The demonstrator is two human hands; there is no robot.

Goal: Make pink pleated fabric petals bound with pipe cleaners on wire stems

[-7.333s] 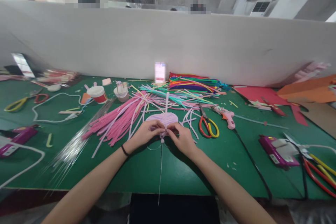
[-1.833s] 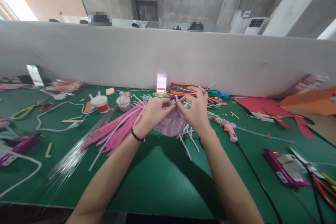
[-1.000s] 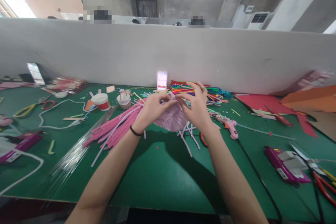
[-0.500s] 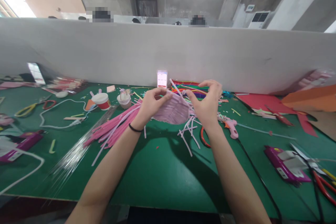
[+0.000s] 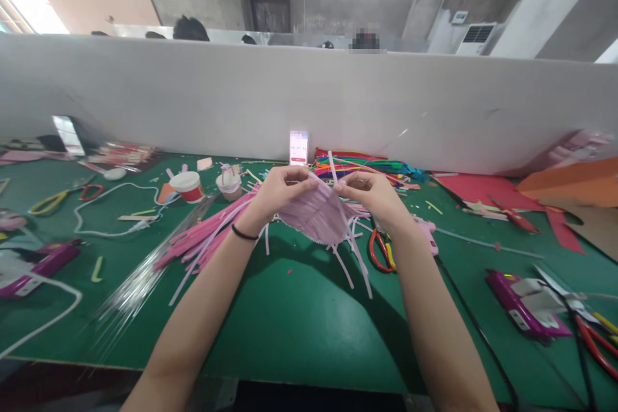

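A pale pink fan-shaped piece woven from pipe cleaners (image 5: 316, 214) hangs in the air above the green table (image 5: 290, 322). My left hand (image 5: 280, 193) pinches its upper left edge, fingers closed. My right hand (image 5: 369, 194) is closed on its upper right edge, where a loose light pink pipe cleaner (image 5: 345, 222) crosses over the piece and trails down to the right. Both hands are lifted off the table, in front of the heap of coloured pipe cleaners (image 5: 362, 164).
A bundle of pink pipe cleaners (image 5: 203, 241) lies left of the hands. Red and yellow scissors (image 5: 381, 251) and a pink glue gun (image 5: 429, 235) lie to the right. A phone (image 5: 298, 148) leans on the white partition. Clear rods (image 5: 130, 286), cups (image 5: 186, 185) and purple tools (image 5: 524, 296) surround the area.
My right hand has come down and closer to the piece's right edge. The loose pipe cleaner has swung across the front of the piece. The left hand keeps its grip.
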